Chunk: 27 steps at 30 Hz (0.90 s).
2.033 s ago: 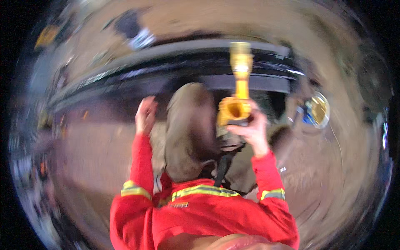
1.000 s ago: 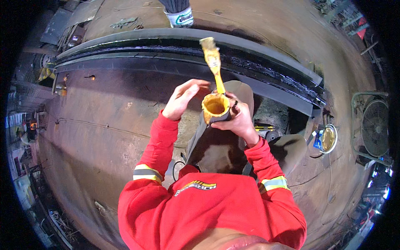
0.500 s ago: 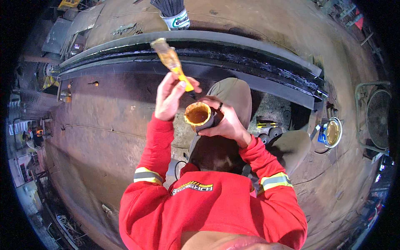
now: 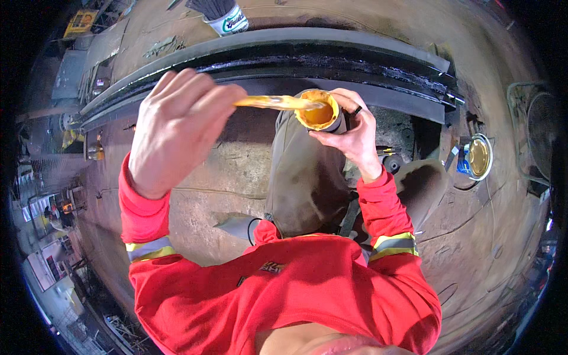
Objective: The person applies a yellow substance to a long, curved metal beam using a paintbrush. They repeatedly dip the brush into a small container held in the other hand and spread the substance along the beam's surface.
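The floor (image 4: 195, 201) was rough, rust-brown concrete, stained and scuffed; across the top ran a long black steel beam (image 4: 331, 56), its upper face wet and dark; beyond it stood a white tub (image 4: 228, 21) of dark rods, and to the right an open paint tin (image 4: 476, 157) sat on the floor near a wire fan guard (image 4: 541, 139); cluttered shelving showed dimly at the far left. Compared with half a second earlier, the left hand (image 4: 177, 133) had risen closer to the camera and swung the brush (image 4: 278, 102) from pointing up at the beam to lying almost level, its bristle end now at the rim of the cup (image 4: 319, 112); the cup had lifted a little toward the beam. The left grip was closed on the brush handle, fingers curled over it; the right hand (image 4: 352, 133) was wrapped round the cup, clamped on its side, a dark ring on one finger. The cup was small and round, coated inside and over the lip with thick yellow-orange paint; the brush was smeared the same colour; both were held over the person's grey-trousered knee (image 4: 305, 177), just short of the beam.
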### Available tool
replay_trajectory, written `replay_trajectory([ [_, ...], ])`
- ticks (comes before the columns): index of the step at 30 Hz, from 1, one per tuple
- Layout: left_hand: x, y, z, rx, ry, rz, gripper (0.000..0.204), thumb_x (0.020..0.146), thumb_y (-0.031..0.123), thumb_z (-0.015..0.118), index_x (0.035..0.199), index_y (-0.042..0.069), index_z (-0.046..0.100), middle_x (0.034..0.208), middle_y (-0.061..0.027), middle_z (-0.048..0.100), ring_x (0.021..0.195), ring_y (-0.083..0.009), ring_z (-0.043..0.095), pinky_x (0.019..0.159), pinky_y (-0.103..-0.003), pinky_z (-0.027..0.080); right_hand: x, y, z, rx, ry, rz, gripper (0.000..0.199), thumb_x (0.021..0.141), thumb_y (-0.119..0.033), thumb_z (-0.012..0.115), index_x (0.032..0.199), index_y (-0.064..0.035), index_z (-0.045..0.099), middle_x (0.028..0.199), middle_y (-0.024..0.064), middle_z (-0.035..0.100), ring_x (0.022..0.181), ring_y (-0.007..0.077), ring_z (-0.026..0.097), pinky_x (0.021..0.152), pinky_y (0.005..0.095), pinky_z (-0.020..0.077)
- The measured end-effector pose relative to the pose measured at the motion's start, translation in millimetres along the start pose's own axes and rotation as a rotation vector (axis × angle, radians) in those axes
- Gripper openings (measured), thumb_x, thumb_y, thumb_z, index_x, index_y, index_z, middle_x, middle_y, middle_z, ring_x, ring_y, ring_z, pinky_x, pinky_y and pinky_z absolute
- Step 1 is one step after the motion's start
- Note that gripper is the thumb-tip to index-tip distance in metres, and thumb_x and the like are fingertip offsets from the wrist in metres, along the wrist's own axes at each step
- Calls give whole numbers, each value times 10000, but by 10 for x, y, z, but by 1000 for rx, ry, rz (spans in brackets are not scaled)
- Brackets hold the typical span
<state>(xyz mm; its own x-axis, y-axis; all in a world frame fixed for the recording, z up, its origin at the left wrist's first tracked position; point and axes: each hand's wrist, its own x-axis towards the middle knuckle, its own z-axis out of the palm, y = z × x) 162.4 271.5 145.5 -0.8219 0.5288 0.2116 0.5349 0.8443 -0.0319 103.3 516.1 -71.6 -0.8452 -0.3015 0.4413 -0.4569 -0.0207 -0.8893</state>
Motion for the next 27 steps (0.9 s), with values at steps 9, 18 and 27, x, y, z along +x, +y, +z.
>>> replay_trajectory([
  [9, 773, 509, 349, 256, -79, 322, 102, 747, 204, 624, 757, 114, 578, 745, -22, 510, 777, -189, 549, 716, -327, 424, 11, -59, -343, -146, 61, -55, 577, 587, -88, 923, 1103, 12, 687, 1122, 97, 638, 1062, 217, 610, 968, 341, 471],
  [18, 1257, 408, 780, -215, -162, 168, 103, 827, 143, 652, 897, 69, 633, 791, -117, 645, 753, -316, 656, 663, -429, 507, 2, -13, -936, -312, 70, -3, 630, 563, -226, 928, 1098, 16, 699, 1094, 123, 666, 1054, 253, 633, 966, 363, 489],
  [27, 1145, 145, 1106, -707, -153, -152, 105, 914, 85, 663, 982, 8, 642, 865, -56, 643, 817, -115, 586, 767, -296, 480, 42, 167, -1279, -333, 138, -24, 587, 574, -127, 933, 1083, 17, 679, 1080, 108, 667, 1033, 229, 630, 957, 342, 483],
])
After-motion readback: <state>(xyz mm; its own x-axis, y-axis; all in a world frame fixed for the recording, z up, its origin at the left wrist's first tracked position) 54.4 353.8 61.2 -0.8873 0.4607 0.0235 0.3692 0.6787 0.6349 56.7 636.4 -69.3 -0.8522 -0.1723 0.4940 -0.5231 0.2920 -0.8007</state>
